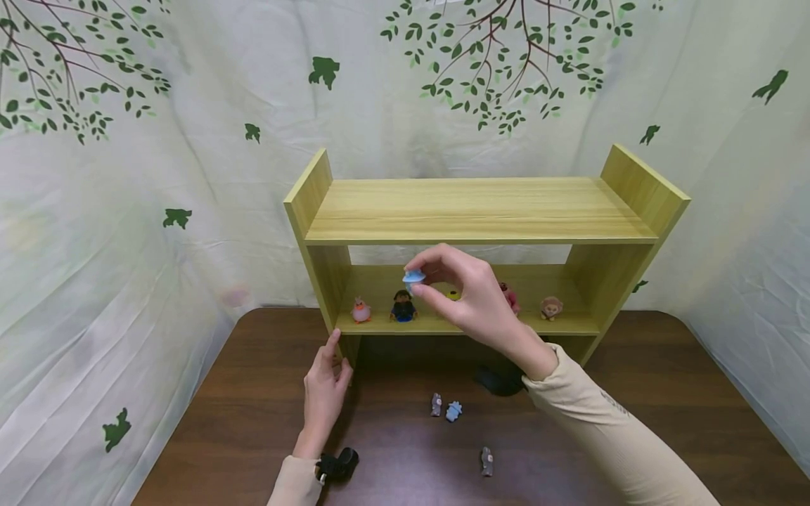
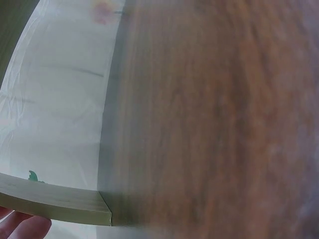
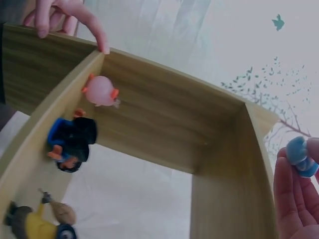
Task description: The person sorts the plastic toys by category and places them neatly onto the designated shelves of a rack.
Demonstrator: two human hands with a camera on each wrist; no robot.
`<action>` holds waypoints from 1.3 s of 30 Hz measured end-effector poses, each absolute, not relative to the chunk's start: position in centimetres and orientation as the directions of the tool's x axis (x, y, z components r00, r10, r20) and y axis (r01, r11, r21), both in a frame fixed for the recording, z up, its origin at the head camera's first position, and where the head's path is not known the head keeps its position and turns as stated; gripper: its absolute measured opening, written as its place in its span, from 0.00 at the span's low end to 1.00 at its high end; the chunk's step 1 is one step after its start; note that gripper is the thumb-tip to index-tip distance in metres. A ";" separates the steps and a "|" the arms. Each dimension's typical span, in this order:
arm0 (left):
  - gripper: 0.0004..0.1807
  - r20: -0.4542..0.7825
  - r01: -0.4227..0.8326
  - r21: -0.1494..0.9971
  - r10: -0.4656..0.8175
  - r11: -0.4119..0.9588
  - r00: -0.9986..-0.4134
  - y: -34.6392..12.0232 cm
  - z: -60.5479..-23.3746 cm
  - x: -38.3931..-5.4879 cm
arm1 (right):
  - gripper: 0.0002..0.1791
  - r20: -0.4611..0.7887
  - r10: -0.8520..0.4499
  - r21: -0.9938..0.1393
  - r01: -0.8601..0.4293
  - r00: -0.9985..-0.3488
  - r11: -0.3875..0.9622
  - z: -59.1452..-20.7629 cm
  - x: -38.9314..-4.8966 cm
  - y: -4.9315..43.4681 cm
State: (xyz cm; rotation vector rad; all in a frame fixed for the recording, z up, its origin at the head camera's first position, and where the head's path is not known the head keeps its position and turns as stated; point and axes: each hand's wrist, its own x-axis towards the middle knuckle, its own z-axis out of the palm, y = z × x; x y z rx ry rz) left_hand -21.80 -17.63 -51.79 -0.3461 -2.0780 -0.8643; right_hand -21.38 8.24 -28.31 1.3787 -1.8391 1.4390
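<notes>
My right hand (image 1: 471, 292) pinches a small light-blue toy figure (image 1: 414, 277) between thumb and fingertips, in front of the middle level of a wooden shelf (image 1: 481, 211). In the right wrist view the blue figure shows at the right edge. My left hand (image 1: 325, 390) holds the front edge of the shelf's left side panel, its index finger stretched up to the corner. On that level stand a pink bird figure (image 1: 361, 310), a dark-haired figure in blue and black (image 1: 403, 307), a yellow figure (image 3: 40, 226), a pinkish-red figure (image 1: 510, 299) and a brown-maned figure (image 1: 551, 308).
On the dark wooden table (image 1: 209, 429) before the shelf lie a grey figure (image 1: 436, 405), a blue figure (image 1: 453, 411) and another grey figure (image 1: 486, 462). A leaf-printed white curtain (image 1: 240, 176) hangs behind. Above, the upper shelf board (image 1: 468, 204) bears nothing visible.
</notes>
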 end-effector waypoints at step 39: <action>0.43 0.793 0.546 0.468 -0.058 0.695 -0.606 -17.7 -51.7 -21.7 | 0.08 0.775 -0.460 -0.467 -0.883 -0.433 0.045 -22.0 -24.5 1.6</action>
